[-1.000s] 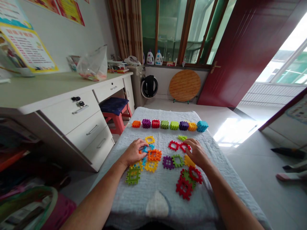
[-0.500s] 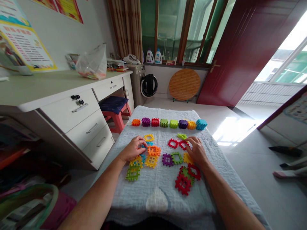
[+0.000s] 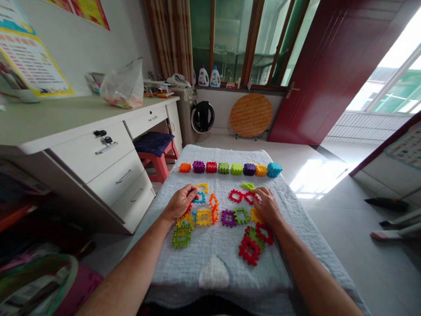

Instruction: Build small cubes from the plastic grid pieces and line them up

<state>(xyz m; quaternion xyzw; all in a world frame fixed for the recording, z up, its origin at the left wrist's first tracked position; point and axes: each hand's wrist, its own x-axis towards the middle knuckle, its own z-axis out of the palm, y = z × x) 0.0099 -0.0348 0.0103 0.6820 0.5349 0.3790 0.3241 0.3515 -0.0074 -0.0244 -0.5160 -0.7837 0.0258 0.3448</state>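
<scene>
My left hand [image 3: 180,202] lies curled over a cluster of flat plastic puzzle tiles on a light blue cloth [image 3: 217,259], fingers bent on a blue tile [image 3: 199,198]. Beside it an orange tile [image 3: 214,208] stands tipped up on edge next to a yellow tile [image 3: 204,217]. My right hand [image 3: 267,205] rests with fingers bent on a red tile [image 3: 251,197], near another red tile [image 3: 236,195]. A purple tile [image 3: 228,217] and a green tile [image 3: 242,215] lie between my hands. A row of assembled coloured cubes [image 3: 230,168] lines the far end.
A white desk with drawers [image 3: 98,153] stands to the left, a red stool [image 3: 158,151] under it. More tiles, red [image 3: 249,251] and green [image 3: 181,236], lie nearer me. A round wooden board [image 3: 251,115] leans on the far wall by a dark red door [image 3: 332,66].
The orange tile by my left hand has tipped from flat up onto its edge. My left hand has shifted slightly. The right hand stays on the red tile.
</scene>
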